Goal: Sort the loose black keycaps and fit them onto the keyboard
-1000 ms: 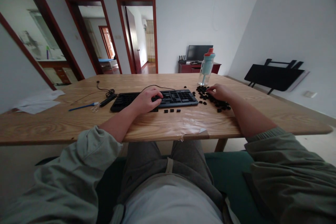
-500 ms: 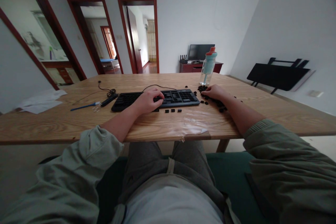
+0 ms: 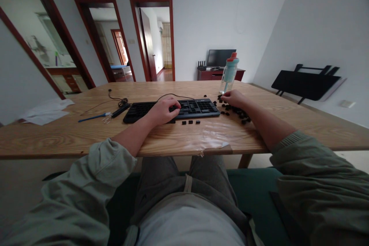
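Note:
A black keyboard [image 3: 201, 108] lies on the wooden table, with part of its middle bare of keycaps or hidden by fingers. Resting over its middle is my left hand [image 3: 166, 110], fingers curled; whatever lies between the fingertips is too small to make out. My right hand [image 3: 234, 98] reaches into the far end of a pile of loose black keycaps [image 3: 238, 112] right of the keyboard, its fingertips pressed together at the pile. Several keycaps [image 3: 190, 122] stand in a row in front of the keyboard.
A bottle with a red cap [image 3: 230, 73] stands just behind my right hand. Left of the keyboard lie a blue brush [image 3: 93, 117], a black tool [image 3: 120, 110] and a thin cable. White papers [image 3: 47, 111] lie at the table's left.
My right hand has shifted slightly up and away over the pile, uncovering more keycaps. My left hand stays over the keyboard.

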`<action>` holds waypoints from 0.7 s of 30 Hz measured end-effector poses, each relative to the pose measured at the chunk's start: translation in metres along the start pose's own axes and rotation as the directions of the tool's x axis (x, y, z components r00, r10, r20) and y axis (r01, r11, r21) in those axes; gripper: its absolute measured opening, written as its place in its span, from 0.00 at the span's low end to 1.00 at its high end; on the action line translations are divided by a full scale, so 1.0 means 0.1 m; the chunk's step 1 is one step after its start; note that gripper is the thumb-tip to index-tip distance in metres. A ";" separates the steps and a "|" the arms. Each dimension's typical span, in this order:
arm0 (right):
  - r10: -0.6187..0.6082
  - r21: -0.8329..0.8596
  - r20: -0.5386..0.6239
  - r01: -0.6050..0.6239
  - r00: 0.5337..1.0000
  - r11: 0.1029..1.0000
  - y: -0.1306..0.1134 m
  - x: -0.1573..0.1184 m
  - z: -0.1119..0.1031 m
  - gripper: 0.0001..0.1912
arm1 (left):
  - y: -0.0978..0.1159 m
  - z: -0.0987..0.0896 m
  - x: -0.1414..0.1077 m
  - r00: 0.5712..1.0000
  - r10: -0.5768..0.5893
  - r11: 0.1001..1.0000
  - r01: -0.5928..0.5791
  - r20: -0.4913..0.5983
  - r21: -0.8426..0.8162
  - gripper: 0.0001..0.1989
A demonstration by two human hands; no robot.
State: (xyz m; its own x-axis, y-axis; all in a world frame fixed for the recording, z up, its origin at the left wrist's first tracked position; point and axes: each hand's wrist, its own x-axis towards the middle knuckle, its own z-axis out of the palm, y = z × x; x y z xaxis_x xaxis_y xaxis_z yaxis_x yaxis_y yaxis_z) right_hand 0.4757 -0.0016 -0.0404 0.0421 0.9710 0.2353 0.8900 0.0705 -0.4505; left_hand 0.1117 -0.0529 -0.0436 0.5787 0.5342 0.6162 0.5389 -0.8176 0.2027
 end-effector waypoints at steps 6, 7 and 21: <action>-0.304 0.661 0.226 0.083 0.925 0.746 -0.72 -0.30 -0.08 0.12 | 0.12 0.03 0.01 0.996 0.047 0.998 -0.050 -0.077 -0.033 0.14; -0.360 0.711 0.274 0.064 0.892 0.701 -0.83 -0.34 -0.04 0.12 | 0.13 0.03 0.02 0.994 0.049 0.998 -0.052 -0.101 -0.031 0.16; -0.477 0.816 0.420 -0.091 0.772 0.571 -1.20 -0.55 0.29 0.09 | 0.22 0.09 0.02 0.972 0.170 0.980 -0.184 -0.163 -0.073 0.12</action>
State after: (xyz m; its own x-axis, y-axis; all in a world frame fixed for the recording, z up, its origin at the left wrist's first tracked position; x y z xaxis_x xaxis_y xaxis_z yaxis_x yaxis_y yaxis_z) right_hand 0.3536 -0.0563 -0.0244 -0.5822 0.8123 0.0350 0.1341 0.1383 -0.9813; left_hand 0.1299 -0.0677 -0.0443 0.5545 0.3452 0.7572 0.3775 -0.9152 0.1408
